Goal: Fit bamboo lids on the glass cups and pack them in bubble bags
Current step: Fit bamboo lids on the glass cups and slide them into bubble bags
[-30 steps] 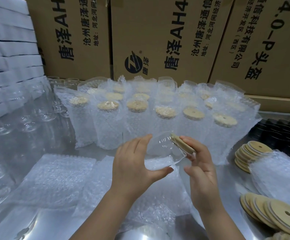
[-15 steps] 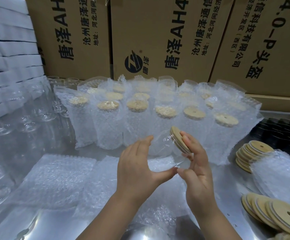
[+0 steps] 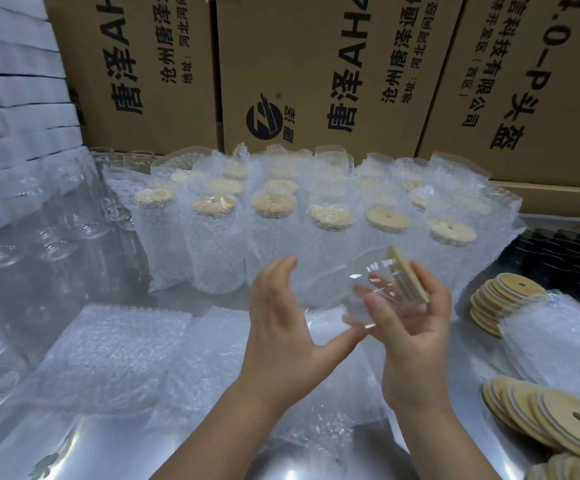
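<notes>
1. Glass cup (image 3: pixel 375 284): held in the air above the bench (image 3: pixel 91 445), in front of the packed row, and tipped so that its mouth is turned up and to the right.
2. Bamboo lid (image 3: pixel 407 274): seated on the mouth of the cup and seen edge-on.
3. Right hand (image 3: pixel 416 337): the cup is gripped by it, with the fingers (image 3: pixel 378 308) curled round the glass wall and seen partly through it.
4. Left hand (image 3: pixel 278 327): held just beside the cup with fingers straight and spread. The thumb is stretched toward the cup's base; whether contact is made cannot be told.
5. Packed cups (image 3: pixel 271 220): stood upright in rows behind the hands, each lidded and sleeved in a bubble bag.
6. Flat bubble bags (image 3: pixel 118 348): laid on the bench below and left of the hands. A further pile (image 3: pixel 558 334) is laid at the right.
7. Loose bamboo lids (image 3: pixel 503 299): stacked at the right, with a second fanned stack (image 3: pixel 565 420) nearer the front edge.
8. Unpacked glass cups (image 3: pixel 21 237): massed at the left.
9. Cardboard boxes (image 3: pixel 316 64): stacked along the back and printed with black lettering.
</notes>
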